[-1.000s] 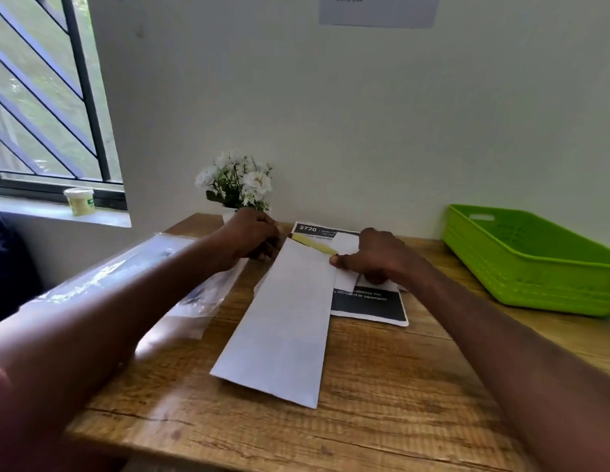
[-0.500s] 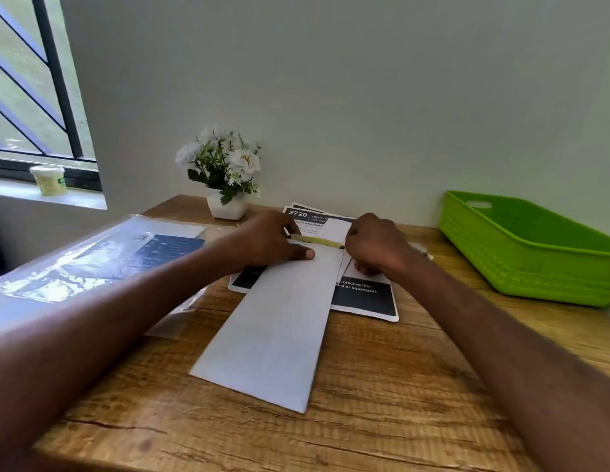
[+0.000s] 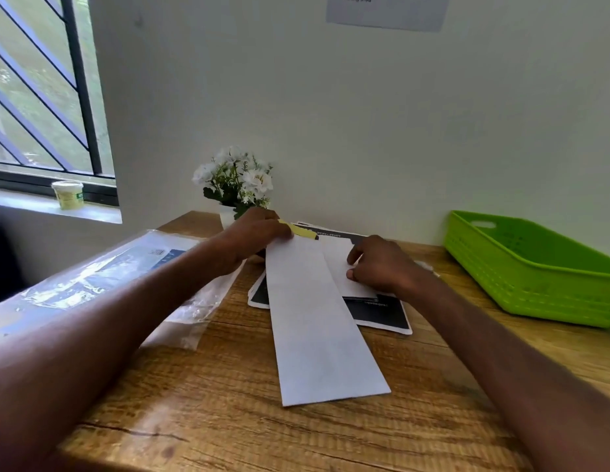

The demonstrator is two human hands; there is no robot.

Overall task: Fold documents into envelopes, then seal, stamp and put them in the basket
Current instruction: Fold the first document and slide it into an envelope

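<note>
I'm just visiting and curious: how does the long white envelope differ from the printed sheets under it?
The envelope is plain white, long and narrow; the printed sheets are wider, with black blocks and text. The envelope lies on top, angled toward the viewer; the sheets lie beneath it, nearer the wall. The left hand holds the envelope's far end; the right hand rests over the sheets. Both lie flat on the table.

Office mailing desk: wall sign (image 3: 385, 10), wooden table (image 3: 228, 403).
</note>
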